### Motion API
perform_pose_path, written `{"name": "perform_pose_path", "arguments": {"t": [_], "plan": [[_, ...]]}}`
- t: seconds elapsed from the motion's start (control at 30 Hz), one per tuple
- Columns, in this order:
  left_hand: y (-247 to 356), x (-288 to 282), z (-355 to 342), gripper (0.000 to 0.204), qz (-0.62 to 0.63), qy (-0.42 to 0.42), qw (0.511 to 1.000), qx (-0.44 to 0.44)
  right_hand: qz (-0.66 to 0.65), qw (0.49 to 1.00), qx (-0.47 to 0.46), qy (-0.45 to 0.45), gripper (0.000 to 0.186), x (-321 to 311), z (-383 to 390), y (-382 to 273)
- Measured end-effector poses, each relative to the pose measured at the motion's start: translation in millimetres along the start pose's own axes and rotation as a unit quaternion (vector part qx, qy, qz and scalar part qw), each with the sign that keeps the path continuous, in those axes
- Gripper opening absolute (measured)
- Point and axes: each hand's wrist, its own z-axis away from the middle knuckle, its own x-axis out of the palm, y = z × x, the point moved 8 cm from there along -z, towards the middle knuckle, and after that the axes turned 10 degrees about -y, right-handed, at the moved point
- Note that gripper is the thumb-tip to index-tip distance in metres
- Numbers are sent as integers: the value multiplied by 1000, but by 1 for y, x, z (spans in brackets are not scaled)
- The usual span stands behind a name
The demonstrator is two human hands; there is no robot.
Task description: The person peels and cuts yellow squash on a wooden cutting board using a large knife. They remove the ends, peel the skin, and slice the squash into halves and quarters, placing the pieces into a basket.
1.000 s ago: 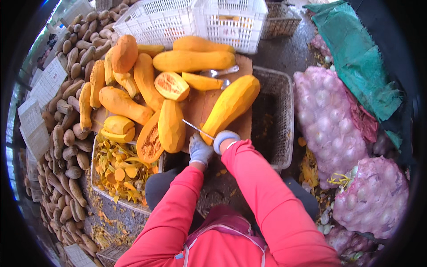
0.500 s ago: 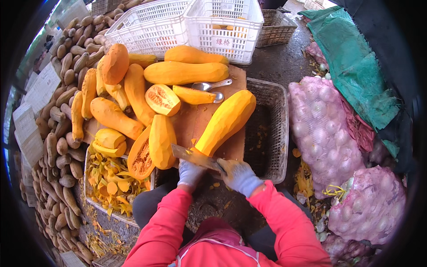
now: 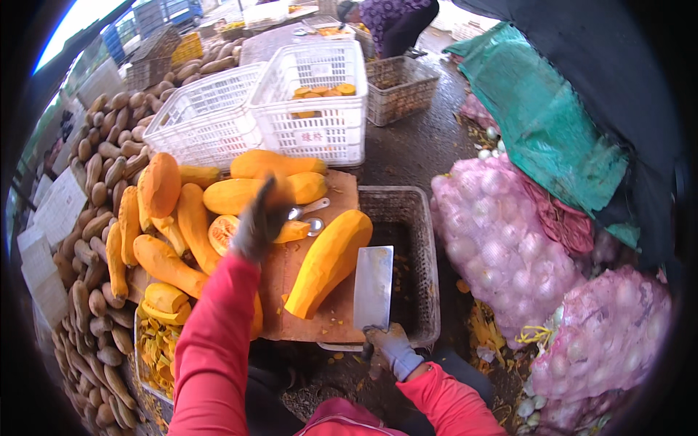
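My right hand [image 3: 391,347], in a gray-blue glove, grips a cleaver [image 3: 374,287] whose wide blade stands up near the board's right edge. My left hand [image 3: 260,225], also gloved, reaches forward over the brown board [image 3: 280,291]. Motion smears its fingers, and I cannot tell whether anything is in them. Between the hands lies a large peeled orange squash [image 3: 331,261], slanting across the board. Beyond the left hand are more peeled squashes [image 3: 273,164], a cut half [image 3: 221,232] with seeds showing, partly hidden, and a metal spoon [image 3: 315,227] beside a squash piece [image 3: 293,232].
A dark crate [image 3: 434,269] stands right of the board. Two white crates [image 3: 309,138] stand behind it, one holding squash pieces. Peelings [image 3: 156,345] fill a bin at left, near a heap of unpeeled squash [image 3: 94,240]. Mesh sacks [image 3: 502,232] lie at right. Another person [image 3: 400,29] is far back.
My left hand has left the cleaver and swung forward and left over the squashes. My right hand has drawn the cleaver right, turning its blade upward. The view has tilted up and right.
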Motion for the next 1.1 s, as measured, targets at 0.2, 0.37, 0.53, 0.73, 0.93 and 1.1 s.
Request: {"name": "perform_pose_path", "arguments": {"t": [0.2, 0.37, 0.53, 0.73, 0.93, 1.1], "plan": [[17, 45, -65, 90, -216, -7, 976, -10, 78, 995, -16, 57, 13, -21, -13, 7], [-81, 11, 75, 118, -650, 39, 738, -179, 394, 889, -96, 213, 44, -43, -14, -18], [-141, -25, 132, 97, -644, 92, 695, -306, 382, 896, -152, 167, 42, -27, -12, -19], [-144, -41, 155, 80, -621, 96, 721, -292, 494, 835, -217, 107, 48, 9, -3, -23], [-126, -53, 224, 101, -617, 167, 743, -199, 541, 790, -289, 10, 49, 54, -16, 6], [-136, -62, 261, 105, -569, 180, 771, -223, 606, 743, -285, 14, 44, 72, -17, 12]]}}
